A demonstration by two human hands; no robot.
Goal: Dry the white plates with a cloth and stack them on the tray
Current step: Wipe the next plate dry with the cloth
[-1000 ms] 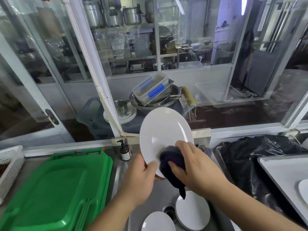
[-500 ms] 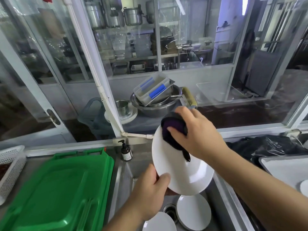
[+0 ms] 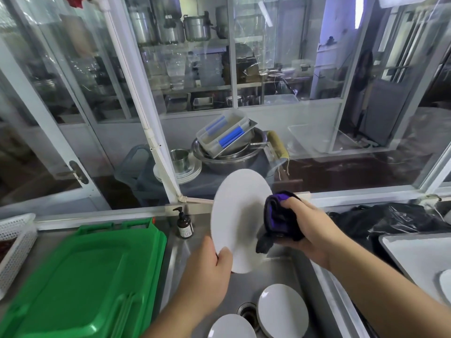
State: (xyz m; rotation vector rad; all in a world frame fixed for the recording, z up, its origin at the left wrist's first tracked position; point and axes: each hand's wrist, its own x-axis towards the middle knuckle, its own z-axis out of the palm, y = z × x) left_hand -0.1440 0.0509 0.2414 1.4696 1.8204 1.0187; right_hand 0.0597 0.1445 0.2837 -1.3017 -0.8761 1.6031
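Change: cloth (image 3: 280, 215) moved from plate's (image 3: 240, 215) top to its right edge.
Left hand (image 3: 207, 272): pinches rim, tilting plate for wiping.
Right hand (image 3: 310, 230): clamped on cloth.

white plate (image 3: 240, 215), purple-black cloth (image 3: 280, 219), green lids (image 3: 83, 276)

Commercial kitchen: steel sink (image 3: 288, 269), stockpots (image 3: 196, 28) behind glass.

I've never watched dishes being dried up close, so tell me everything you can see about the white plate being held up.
The white plate is round, plain and smooth, ceramic by its look. It is held nearly upright above the sink, tilted edge-on toward the camera. The left hand grips its lower rim, thumb on the face. The right hand presses a bunched dark purple cloth against its right edge.
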